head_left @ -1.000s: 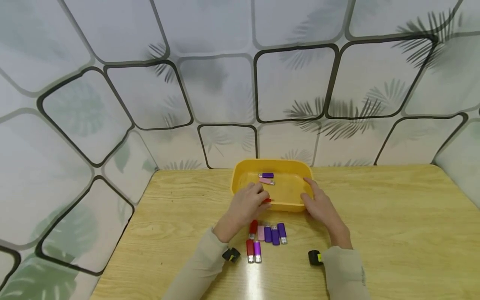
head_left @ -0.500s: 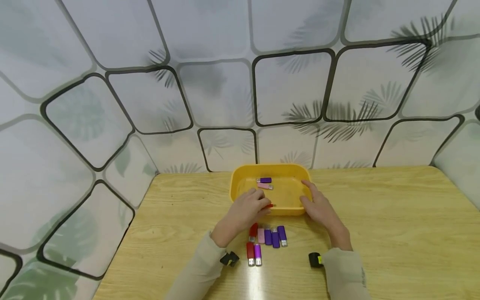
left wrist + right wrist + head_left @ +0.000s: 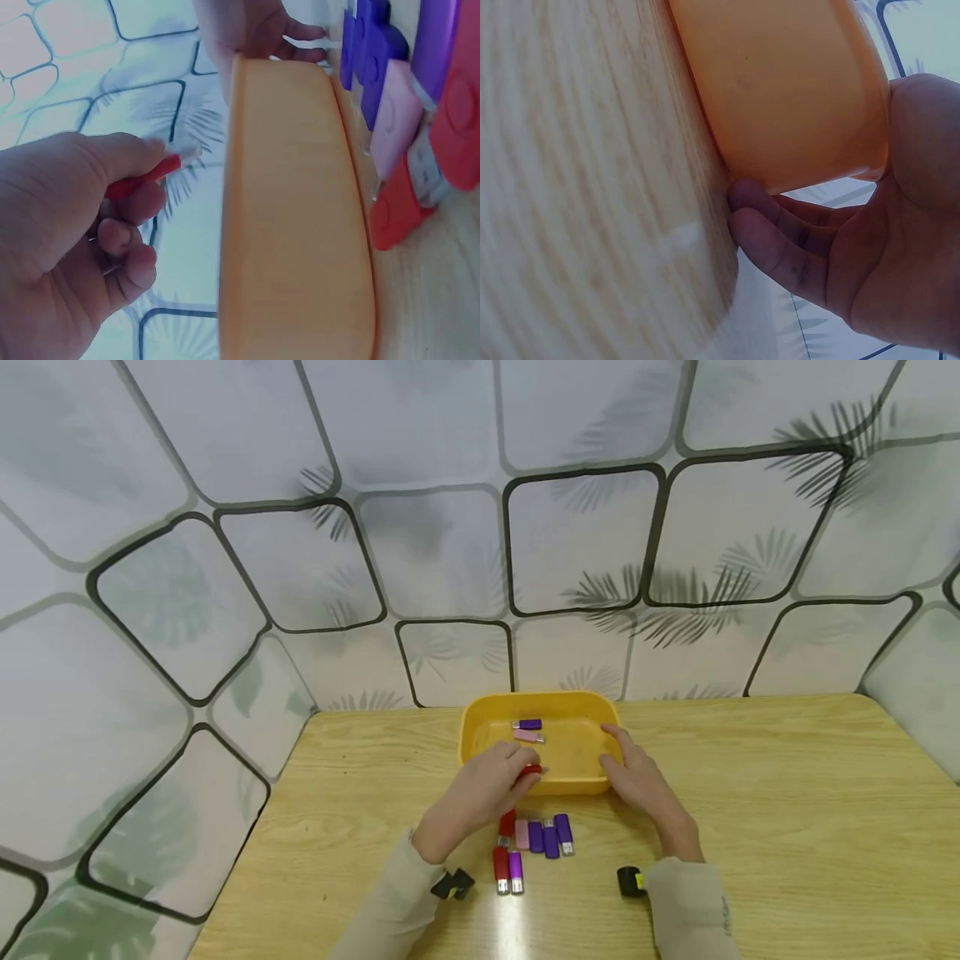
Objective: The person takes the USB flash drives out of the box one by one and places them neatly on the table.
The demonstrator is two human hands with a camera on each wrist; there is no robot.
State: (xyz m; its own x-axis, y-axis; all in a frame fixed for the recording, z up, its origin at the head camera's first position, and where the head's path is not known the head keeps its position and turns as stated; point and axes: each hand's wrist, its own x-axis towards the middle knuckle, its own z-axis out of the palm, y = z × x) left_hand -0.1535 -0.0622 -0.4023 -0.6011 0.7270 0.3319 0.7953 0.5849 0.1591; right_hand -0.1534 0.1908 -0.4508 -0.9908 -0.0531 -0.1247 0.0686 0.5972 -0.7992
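My left hand [image 3: 480, 789] pinches a red USB flash drive [image 3: 146, 178] between thumb and fingers, just above the near rim of a yellow tray [image 3: 577, 752]. The drive's plug end points away from the hand. My right hand [image 3: 648, 785] holds the tray's right end, thumb over the rim and fingers against the outer wall. Inside the tray lie a purple flash drive [image 3: 530, 724] and a pink flash drive [image 3: 528, 736]. Its front inside corner is partly hidden by my left hand.
Several more flash drives lie on the wooden table [image 3: 750, 827] before the tray: red [image 3: 501, 862], pink [image 3: 522, 833], dark purple [image 3: 551, 840] and bright purple [image 3: 516, 870]. A patterned wall [image 3: 450, 560] rises behind the table.
The head view has tilted slightly. The red flash drive in my left hand has turned a little, and its wrist has shifted slightly left. My right hand keeps its hold on the tray.
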